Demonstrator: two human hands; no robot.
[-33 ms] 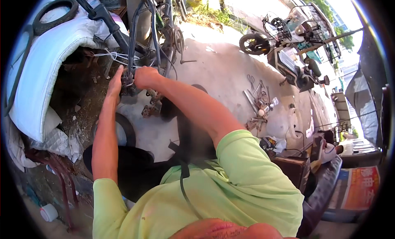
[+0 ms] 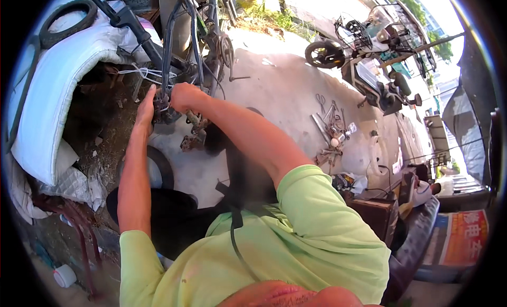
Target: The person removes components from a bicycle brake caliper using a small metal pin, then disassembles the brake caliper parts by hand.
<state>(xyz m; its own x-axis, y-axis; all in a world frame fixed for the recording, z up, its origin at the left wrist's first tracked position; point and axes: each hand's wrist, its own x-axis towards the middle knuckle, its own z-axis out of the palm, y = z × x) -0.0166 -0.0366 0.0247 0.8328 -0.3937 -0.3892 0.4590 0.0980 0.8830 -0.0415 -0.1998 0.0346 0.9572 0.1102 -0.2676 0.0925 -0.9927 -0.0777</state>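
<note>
Left hand (image 2: 146,109) extended, right hand (image 2: 185,97) seemingly fisted

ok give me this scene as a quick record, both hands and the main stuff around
left hand: at the bike, grip unclear
right hand: curled, close beside the left hand, what it holds is hidden
tools: loose pile on the ground, right side
tyre: upper left, by the white padded cover
scooter: upper right
</note>
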